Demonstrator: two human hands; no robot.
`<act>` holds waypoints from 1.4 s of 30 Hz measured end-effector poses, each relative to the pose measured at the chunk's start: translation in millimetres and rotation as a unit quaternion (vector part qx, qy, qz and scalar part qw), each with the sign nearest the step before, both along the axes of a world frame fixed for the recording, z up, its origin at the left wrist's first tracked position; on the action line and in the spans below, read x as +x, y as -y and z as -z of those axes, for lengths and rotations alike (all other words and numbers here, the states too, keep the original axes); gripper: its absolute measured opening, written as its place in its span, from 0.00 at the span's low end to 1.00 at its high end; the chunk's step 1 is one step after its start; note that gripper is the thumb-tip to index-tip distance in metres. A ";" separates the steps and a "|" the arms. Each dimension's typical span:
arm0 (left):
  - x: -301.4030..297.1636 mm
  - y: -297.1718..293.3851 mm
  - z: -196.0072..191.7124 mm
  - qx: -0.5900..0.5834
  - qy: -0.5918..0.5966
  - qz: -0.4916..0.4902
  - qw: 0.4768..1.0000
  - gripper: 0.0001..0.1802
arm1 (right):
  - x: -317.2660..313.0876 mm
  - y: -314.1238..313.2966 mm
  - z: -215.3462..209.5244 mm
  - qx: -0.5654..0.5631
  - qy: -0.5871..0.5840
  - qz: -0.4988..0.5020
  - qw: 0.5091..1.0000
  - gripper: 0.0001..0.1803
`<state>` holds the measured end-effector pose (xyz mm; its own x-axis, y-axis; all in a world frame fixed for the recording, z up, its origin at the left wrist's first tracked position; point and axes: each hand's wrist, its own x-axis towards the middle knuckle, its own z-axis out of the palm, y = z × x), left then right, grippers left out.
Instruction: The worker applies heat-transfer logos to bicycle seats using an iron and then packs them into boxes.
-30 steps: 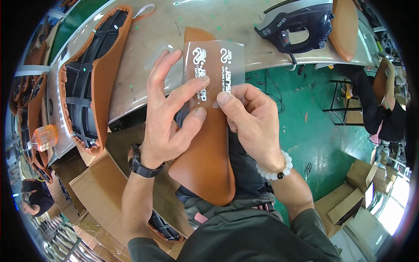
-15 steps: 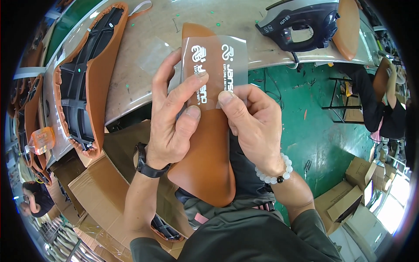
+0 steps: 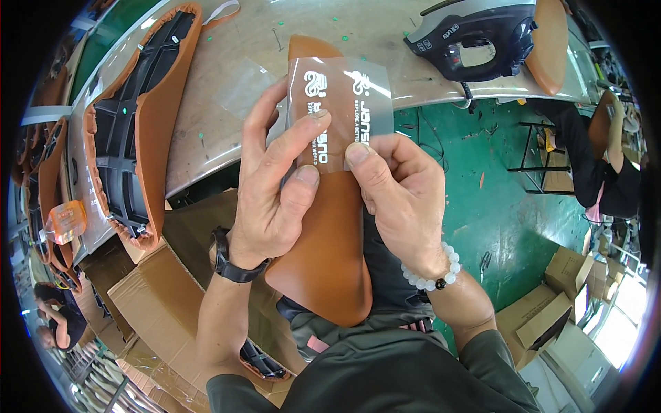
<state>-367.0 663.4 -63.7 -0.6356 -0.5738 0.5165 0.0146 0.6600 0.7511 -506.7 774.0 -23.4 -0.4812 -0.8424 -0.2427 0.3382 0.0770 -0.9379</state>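
Observation:
In front of me, a long brown padded seat (image 3: pixel 320 255) leans from my lap up to the table's edge. A clear transfer film (image 3: pixel 375 89) with white print lies over its upper part, its right side standing out past the seat. My left hand (image 3: pixel 275 179) grips the seat's left side, index finger and thumb pressed on the film and other fingers partly hidden behind. The right edge of the film is pinched between the thumb and bent fingers of my right hand (image 3: pixel 396 186).
A dark steam iron (image 3: pixel 475 41) rests on the table (image 3: pixel 241 41) by another brown seat piece (image 3: pixel 549 48). At left lies an upturned seat (image 3: pixel 134 131) with a black underside. Cardboard boxes (image 3: pixel 162 303) stand below, and an orange packet (image 3: pixel 67 221) sits at far left. Another person (image 3: pixel 613 158) works at right.
The film has shifted very slightly to the right on the seat, with its print moving along. Both hands keep almost the same hold; the seat stays in place.

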 end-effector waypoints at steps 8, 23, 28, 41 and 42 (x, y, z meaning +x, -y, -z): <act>0.0 -0.8 -5.6 -0.023 0.022 -0.019 0.999 0.23 | 1.1 -2.7 2.8 -0.009 -0.007 0.011 1.000 0.10; -1.4 -2.0 -7.3 -0.012 0.026 -0.024 0.999 0.22 | -195.4 46.0 50.6 -0.049 -0.368 0.240 0.897 0.27; -3.8 -3.8 -6.9 0.003 0.017 -0.022 1.000 0.23 | -166.2 6.6 -38.2 0.006 -0.545 0.197 0.815 0.26; -3.8 -6.3 -6.5 -0.005 0.032 -0.036 0.999 0.30 | -73.8 -38.8 -133.9 0.061 -0.823 -0.197 0.530 0.37; -4.2 -6.4 -6.2 -0.006 0.030 -0.036 0.999 0.30 | -73.4 -37.8 -134.1 0.055 -0.823 -0.210 0.525 0.37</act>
